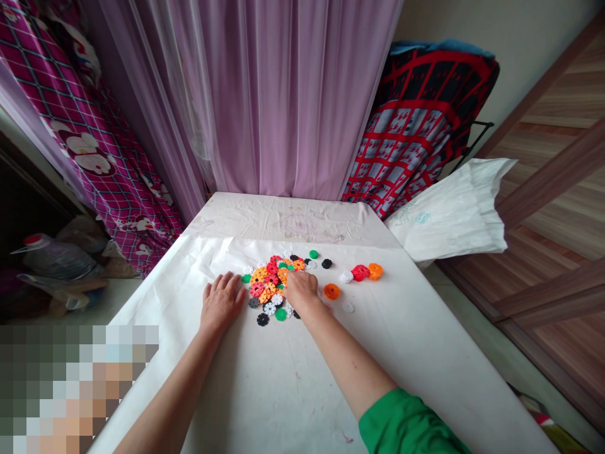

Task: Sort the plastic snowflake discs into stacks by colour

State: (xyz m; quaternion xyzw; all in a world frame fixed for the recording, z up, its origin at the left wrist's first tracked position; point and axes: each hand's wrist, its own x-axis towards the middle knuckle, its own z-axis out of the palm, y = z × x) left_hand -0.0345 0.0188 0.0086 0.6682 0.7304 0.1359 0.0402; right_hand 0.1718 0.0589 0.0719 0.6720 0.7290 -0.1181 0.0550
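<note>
A loose pile of notched plastic discs (271, 279) in red, orange, yellow, white, green and black lies on the white-covered table (265, 378). My left hand (222, 299) rests palm down on the cloth just left of the pile, its fingers stretched out and holding nothing. At the pile's right side, my right hand (303, 290) is closed, fingers curled down among the discs; what they grip is hidden. Right of it lie an orange disc (331, 291) and a white disc (348, 308). Farther right, a white disc (346, 277), a red disc (360, 272) and an orange disc (375, 272) form a row.
A white bag (454, 211) stands at the table's far right edge. Purple curtains (283, 94) hang behind the table, with a red-and-black patterned cloth (411, 120) at their right. A large plastic bottle (57, 258) is off to the left. A wooden door (562, 208) stands at right.
</note>
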